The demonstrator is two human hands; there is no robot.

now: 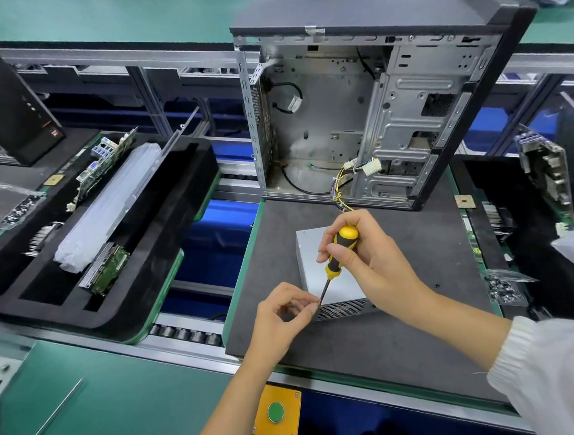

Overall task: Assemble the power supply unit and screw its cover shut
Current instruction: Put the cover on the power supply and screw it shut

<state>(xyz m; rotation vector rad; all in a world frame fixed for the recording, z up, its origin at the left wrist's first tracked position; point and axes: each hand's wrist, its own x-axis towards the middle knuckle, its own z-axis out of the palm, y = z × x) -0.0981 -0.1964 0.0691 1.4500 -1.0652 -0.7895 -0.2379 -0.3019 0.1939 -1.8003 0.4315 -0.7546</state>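
The power supply unit [328, 275], a flat silver box, lies on the dark tabletop [417, 327] just in front of the open computer case [367, 120]. The right hand [364, 256] has its grip closed round the yellow-and-black screwdriver [339, 257], tip down at the unit's near-left corner. There the left hand [284, 314] pinches thumb and fingertips together by the tip; what they hold is too small to tell.

Open computer case [366, 113] stands upright at the far edge of the grey mat [417, 310], side panel off, loose cables [353, 177] spilling out. Black foam tray [166, 230] on the left holds a circuit board [106, 160], a plastic-wrapped part [109, 206] and a drive [105, 270]. Yellow box with green button [276, 412] on the bench's near edge.
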